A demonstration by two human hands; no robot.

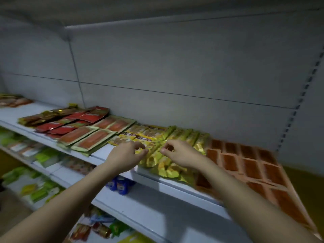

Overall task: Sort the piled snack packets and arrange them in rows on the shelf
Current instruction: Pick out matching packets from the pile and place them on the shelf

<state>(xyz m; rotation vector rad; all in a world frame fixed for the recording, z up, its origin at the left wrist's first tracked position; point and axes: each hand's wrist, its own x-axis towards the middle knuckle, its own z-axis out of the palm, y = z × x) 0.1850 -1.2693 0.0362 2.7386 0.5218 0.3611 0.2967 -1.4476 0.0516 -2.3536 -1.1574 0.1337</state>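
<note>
We are working on the yellow packets (pixel 157 155) in the middle of the shelf (pixel 108 152), between the orange packets (pixel 94 135) and the brown packets (pixel 245 162), which are already lying in rows. Our left hand (pixel 125 156) is hovering with fingers curled just over a packet's near edge; whether it is pinching, we cannot tell (blur). Our right hand (pixel 180 152) is curled likewise, grip unclear. Next, probably, we are squaring these overlapping packets into line.
</note>
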